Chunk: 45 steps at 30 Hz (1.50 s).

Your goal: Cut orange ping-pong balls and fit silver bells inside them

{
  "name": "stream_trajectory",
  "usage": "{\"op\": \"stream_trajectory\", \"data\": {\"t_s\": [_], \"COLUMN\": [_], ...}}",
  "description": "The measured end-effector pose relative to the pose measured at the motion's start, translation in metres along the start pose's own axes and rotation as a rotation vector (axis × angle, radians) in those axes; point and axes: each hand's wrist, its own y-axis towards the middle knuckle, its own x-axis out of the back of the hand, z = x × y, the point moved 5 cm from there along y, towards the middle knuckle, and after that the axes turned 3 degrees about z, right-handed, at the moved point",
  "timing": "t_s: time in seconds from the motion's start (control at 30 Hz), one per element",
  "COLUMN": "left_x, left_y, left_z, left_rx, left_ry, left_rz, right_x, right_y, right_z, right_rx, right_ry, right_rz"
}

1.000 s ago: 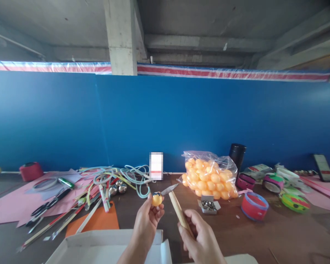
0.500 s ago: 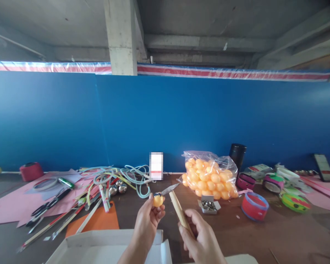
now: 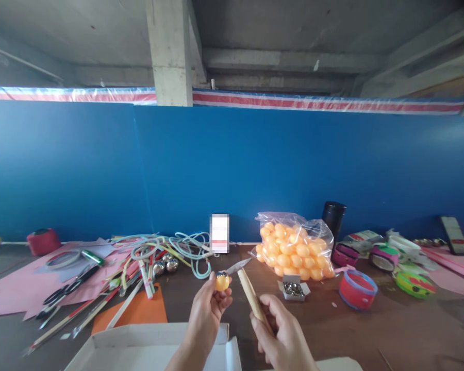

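Note:
Between the thumb and fingers of my left hand (image 3: pixel 209 314) is a small orange ball (image 3: pixel 222 283) with a shiny, dark upper part. My right hand (image 3: pixel 277 330) is closed round a flat, pale wooden stick (image 3: pixel 251 296), which slants up and to the left. The stick's upper end is close to the ball but apart from it. Just behind the ball shows a pointed grey piece (image 3: pixel 238 266), like a blade; its other end is hidden by the ball. Under my left forearm lies an open white cardboard box (image 3: pixel 154 332).
A clear bag of orange balls (image 3: pixel 296 252) and a small box of metal pieces (image 3: pixel 294 289) stand behind my right hand. Right of them is a red-and-blue ring (image 3: pixel 358 290). Tubing (image 3: pixel 193 242), silver balls (image 3: pixel 172 265), scissors (image 3: pixel 67 288) and coloured paper (image 3: pixel 13 288) lie left.

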Motion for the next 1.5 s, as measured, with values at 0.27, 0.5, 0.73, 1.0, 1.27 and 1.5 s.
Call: {"op": "stream_trajectory", "data": {"t_s": [0.27,0.5,0.73,1.0,1.27,1.5], "left_x": [-0.0022,0.0019,0.0003,-0.0010,0.0010,0.0002], "left_y": [-0.0013,-0.0002,-0.0002,-0.0015,0.0008,0.0005], "left_z": [-0.0018,-0.0004,-0.0013,-0.0030,-0.0011,-0.0018], "left_rx": [-0.006,-0.007,-0.018,-0.019,-0.017,-0.022], "left_ry": [-0.006,0.001,-0.008,0.002,-0.005,-0.008], "left_rz": [0.017,0.009,0.026,0.000,-0.003,-0.002], "right_x": [-0.0001,0.0000,0.0020,-0.0001,-0.0009,-0.0003], "right_y": [0.0000,-0.0006,-0.0011,-0.0008,-0.0002,-0.0004], "right_z": [-0.0013,0.0012,0.0006,-0.0034,-0.0008,-0.0007], "right_rx": [0.014,0.028,0.039,0.040,0.038,0.031], "right_ry": [-0.006,0.004,0.011,0.033,-0.014,-0.014], "right_rz": [0.004,0.005,-0.007,0.003,0.004,0.010]}}
